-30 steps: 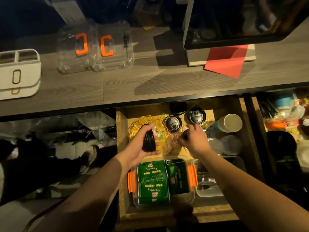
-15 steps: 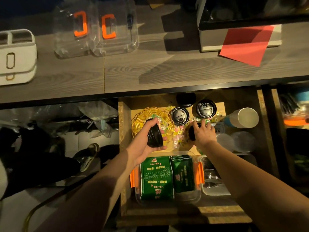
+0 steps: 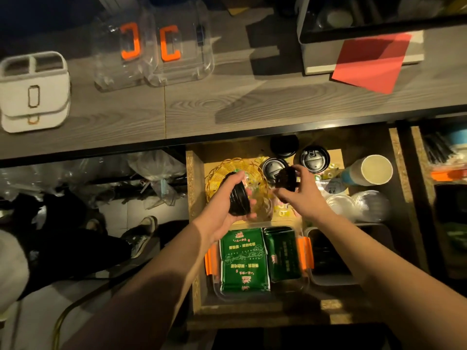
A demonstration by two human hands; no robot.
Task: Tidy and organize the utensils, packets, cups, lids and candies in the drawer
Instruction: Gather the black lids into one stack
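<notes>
1. Two sets of black lids are held above the open drawer (image 3: pixel 194 223): a stack of lids (image 3: pixel 238 200) stands on edge, faces turned sideways, over the near side of the yellow wire basket (image 3: pixel 217 173); a single lid (image 3: pixel 286 178) is tilted just right of the basket.
2. Beyond the basket's right side lie more black lids (image 3: pixel 314 158); loose candies (image 3: pixel 283 210) lie scattered beside it, a paper cup (image 3: pixel 374 170) lies farther right, and green packets (image 3: pixel 243 261) sit in a clear box nearer the person.
3. Left hand (image 3: pixel 225 213) wraps the stack in curled fingers; right hand (image 3: pixel 303 195) pinches the single lid by its rim.
</notes>
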